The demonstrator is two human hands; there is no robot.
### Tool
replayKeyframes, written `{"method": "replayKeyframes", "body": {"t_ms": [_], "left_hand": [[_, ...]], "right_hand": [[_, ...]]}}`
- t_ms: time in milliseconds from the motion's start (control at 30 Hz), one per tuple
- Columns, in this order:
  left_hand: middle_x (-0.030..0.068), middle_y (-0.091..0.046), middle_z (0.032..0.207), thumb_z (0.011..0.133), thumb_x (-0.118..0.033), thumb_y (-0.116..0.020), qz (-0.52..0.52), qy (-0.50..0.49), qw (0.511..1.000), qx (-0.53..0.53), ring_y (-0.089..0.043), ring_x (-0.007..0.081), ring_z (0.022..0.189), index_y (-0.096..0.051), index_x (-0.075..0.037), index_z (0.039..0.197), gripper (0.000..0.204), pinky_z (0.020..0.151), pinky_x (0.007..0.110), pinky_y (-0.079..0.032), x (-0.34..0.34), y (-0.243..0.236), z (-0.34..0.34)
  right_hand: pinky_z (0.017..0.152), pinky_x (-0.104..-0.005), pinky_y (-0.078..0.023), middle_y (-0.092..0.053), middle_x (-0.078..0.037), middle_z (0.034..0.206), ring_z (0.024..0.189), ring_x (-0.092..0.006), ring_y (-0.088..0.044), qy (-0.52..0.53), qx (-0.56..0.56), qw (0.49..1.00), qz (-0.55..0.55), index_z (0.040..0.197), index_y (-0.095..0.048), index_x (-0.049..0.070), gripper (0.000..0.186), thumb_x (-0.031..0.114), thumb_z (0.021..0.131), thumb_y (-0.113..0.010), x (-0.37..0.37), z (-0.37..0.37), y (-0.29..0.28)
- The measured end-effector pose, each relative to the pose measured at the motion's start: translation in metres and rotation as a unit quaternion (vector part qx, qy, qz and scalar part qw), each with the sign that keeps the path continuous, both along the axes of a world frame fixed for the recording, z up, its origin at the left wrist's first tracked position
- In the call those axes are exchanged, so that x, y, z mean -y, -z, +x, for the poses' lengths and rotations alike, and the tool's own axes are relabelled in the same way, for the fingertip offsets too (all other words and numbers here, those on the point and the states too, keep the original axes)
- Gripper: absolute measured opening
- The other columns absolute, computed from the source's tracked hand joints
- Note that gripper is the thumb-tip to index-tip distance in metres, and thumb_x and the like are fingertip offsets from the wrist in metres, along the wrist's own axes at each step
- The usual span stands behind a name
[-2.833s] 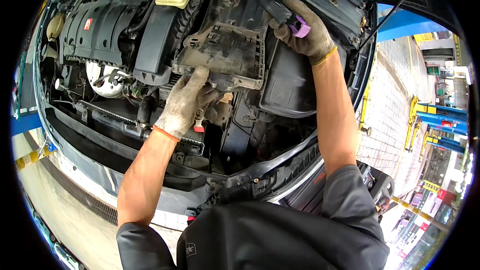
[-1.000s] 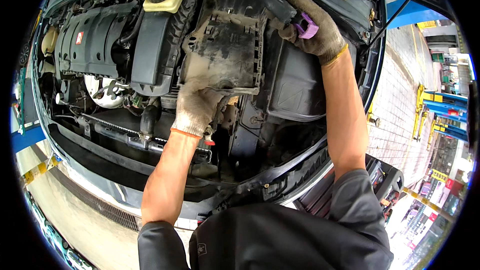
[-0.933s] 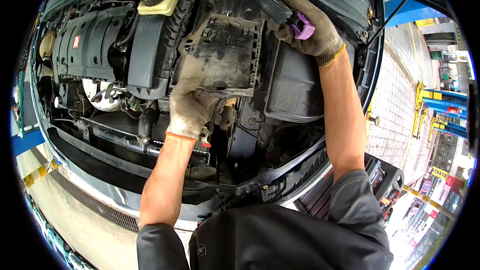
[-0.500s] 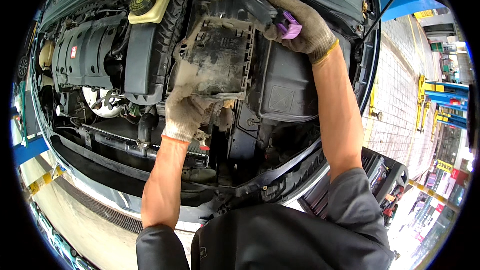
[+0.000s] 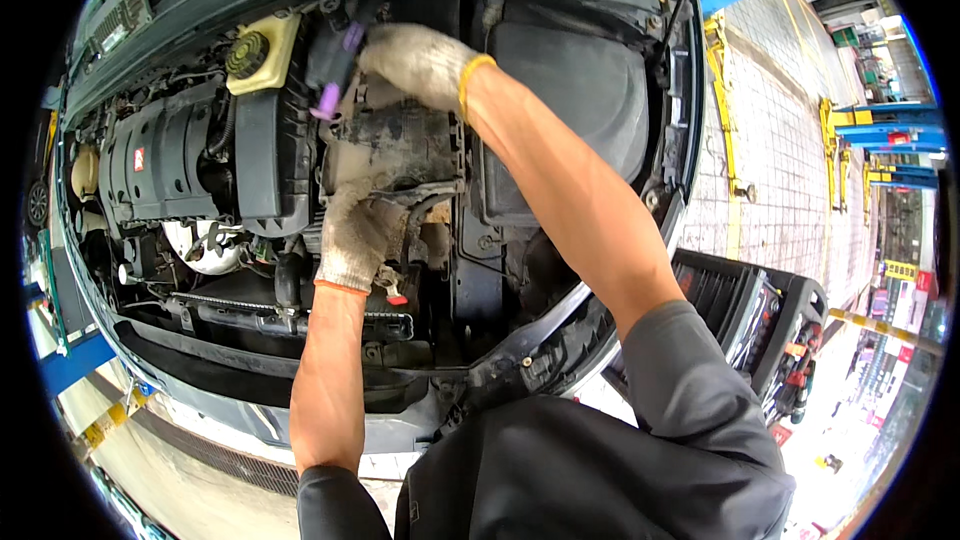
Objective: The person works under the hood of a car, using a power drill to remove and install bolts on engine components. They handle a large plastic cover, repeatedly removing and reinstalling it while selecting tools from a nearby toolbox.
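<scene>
Blk plastic connector (image 5: 332,62), w/ purple pcs (image 5: 326,102) at near & far ends, tilted, motion-blurred, at far L of tray; contact unclear. Blk tray (image 5: 412,135): approx. rect., lying approx. flat, tan dust esp. on near L part, near edge partly hidden.

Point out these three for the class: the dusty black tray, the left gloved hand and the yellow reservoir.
Dusty black tray (image 5: 408,142): head view, on its floor.
Left gloved hand (image 5: 358,235): head view, middle of the glove.
Yellow reservoir (image 5: 279,60): head view, on its body.
</scene>
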State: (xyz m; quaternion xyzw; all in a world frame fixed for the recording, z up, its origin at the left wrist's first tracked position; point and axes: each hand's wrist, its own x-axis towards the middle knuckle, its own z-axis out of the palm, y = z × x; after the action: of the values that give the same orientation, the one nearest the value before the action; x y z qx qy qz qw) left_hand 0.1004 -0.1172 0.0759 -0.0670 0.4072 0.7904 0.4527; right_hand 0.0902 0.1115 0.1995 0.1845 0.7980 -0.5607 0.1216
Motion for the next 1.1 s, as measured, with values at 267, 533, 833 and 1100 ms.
{"method": "replayKeyframes", "body": {"t_ms": [267,533,833,1100], "left_hand": [[0.0087,-0.071,0.115,0.092,-0.02,-0.067,-0.002,-0.022,1.0,0.015,-0.067,0.0179,0.082,-0.068,-0.001,0.122,0.036,0.07,0.031,-0.058,-0.004,-0.013,0.007],[0.009,-0.072,0.109,0.092,-0.019,-0.066,0.047,0.013,0.996,0.074,-0.069,0.0191,0.083,-0.067,-0.001,0.123,0.036,0.071,0.032,-0.058,-0.002,0.003,-0.004],[0.0156,-0.066,0.123,0.093,-0.022,-0.064,0.083,0.124,0.989,-0.002,-0.07,0.0261,0.093,-0.055,0.002,0.14,0.055,0.072,0.034,-0.058,0.024,0.048,-0.03],[0.0168,-0.063,0.135,0.089,-0.016,-0.063,0.063,0.1,0.993,-0.007,-0.063,0.0319,0.118,-0.052,0.002,0.144,0.059,0.101,0.045,-0.053,0.015,0.053,-0.036]], "right_hand": [[0.097,-0.0467,-0.056,-0.072,-0.026,0.115,0.114,-0.0385,-0.069,0.011,0.029,0.897,0.442,0.105,-0.078,0.001,0.032,0.02,0.09,-0.057,-0.039,-0.057,0.076],[0.108,-0.0471,-0.047,-0.061,-0.027,0.136,0.13,-0.038,-0.058,0.167,-0.068,0.841,0.51,0.128,-0.067,0.0,0.044,0.024,0.094,-0.053,-0.077,-0.074,0.103],[0.108,-0.0462,-0.045,-0.06,-0.025,0.138,0.13,-0.0376,-0.057,0.268,-0.147,0.796,0.522,0.133,-0.063,0.002,0.045,0.026,0.095,-0.052,-0.077,-0.107,0.096],[0.108,-0.0455,-0.044,-0.059,-0.023,0.139,0.13,-0.0373,-0.056,0.319,-0.184,0.783,0.502,0.137,-0.059,0.004,0.048,0.027,0.096,-0.052,-0.071,-0.107,0.09]]}}
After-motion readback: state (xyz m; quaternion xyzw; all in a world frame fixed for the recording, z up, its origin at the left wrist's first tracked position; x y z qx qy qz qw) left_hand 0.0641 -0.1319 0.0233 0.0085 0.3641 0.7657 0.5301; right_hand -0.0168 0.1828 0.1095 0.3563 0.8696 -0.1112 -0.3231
